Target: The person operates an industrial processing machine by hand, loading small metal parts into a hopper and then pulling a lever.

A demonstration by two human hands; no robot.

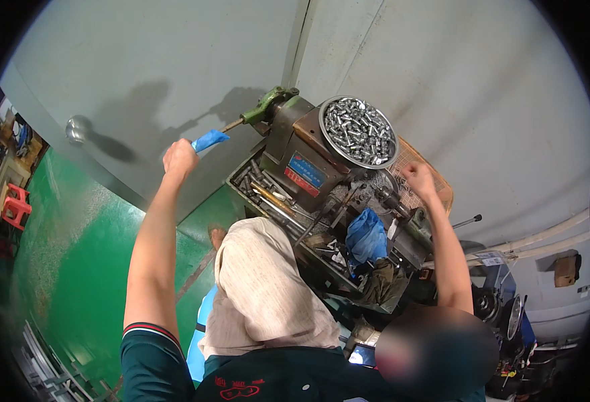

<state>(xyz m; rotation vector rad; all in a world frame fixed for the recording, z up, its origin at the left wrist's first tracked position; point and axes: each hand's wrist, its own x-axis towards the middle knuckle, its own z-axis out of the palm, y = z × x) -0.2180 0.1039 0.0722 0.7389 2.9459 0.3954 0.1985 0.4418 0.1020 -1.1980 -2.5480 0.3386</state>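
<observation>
My left hand (180, 159) is closed around the end of a lever handle wrapped in blue material (209, 140). The handle's rod runs to a green casting (263, 107) on the small bench machine (308, 144). On top of the machine sits a round metal bowl (322, 127) heaped with small shiny metal parts (359, 130). To the right of the bowl, my right hand (419, 179) is raised with its fingers curled together. Whatever it may hold is too small to make out. Below and left of it is the machine's chuck (387, 196).
A tan tray (444, 194) lies behind my right hand. Metal rods and tools (268, 194) fill the machine's front tray, with a crumpled blue cloth (367, 236) nearby. A beige cloth (268, 288) covers my lap. A door with a round knob (77, 129) stands left; a red stool (16, 206) lies beyond.
</observation>
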